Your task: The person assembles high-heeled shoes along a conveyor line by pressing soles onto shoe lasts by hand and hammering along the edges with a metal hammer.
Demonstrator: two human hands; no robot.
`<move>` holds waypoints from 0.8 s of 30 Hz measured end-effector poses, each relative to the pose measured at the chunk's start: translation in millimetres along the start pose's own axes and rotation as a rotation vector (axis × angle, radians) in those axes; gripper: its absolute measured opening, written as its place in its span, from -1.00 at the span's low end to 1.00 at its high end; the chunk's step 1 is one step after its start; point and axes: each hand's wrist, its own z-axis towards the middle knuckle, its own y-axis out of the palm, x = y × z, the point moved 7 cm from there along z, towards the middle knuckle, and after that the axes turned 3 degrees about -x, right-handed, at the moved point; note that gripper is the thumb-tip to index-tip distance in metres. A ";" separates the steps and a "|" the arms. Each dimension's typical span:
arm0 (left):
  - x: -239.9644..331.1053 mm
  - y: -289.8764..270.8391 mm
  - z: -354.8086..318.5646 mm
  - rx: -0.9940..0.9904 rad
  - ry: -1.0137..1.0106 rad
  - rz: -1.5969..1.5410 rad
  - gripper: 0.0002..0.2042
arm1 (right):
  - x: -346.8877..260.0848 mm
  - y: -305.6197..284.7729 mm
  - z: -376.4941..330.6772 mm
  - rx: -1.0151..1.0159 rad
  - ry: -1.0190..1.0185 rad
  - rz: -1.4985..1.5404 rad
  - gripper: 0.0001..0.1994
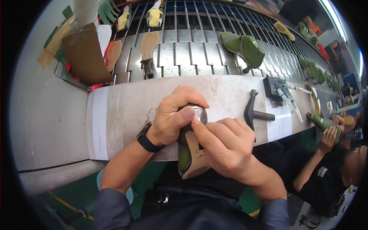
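**Green shoe held sole-up over the bench edge: how I reckon it handles**

Biggest thing first: the pale bench (130,111) runs right across in front of the person. The green shoe (184,155) is up in both hands at its near edge, one end over the top and the other sticking out past the edge, toward the body.

My guess is it's light enough for one hand, with a stiff bottom and a softer upper that would dent if squeezed hard. The tan sole (196,170) looks smooth, so maybe a bit slidey, and easy to scuff. I'd wrap a hand round the far end and keep nails off the green sides.

That's about where the left hand (170,111) is: closed round the far end, fingers over the top, thumb down on the silver part. The right hand (228,145) comes in from the other side, fingers curled, what looks like the thumb tip on that same part. Can't tell if its other fingers grip anything. The sole hangs below the left hand, just beside the right.

Smallest bit: the rounded silver part (201,115), shiny and probably slippery. Can't tell if it's fixed on or separate.
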 end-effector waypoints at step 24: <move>-24.2 21.7 30.0 0.054 -0.268 0.141 -0.50 | 81.2 17.0 14.1 -0.628 0.498 -0.072 -0.63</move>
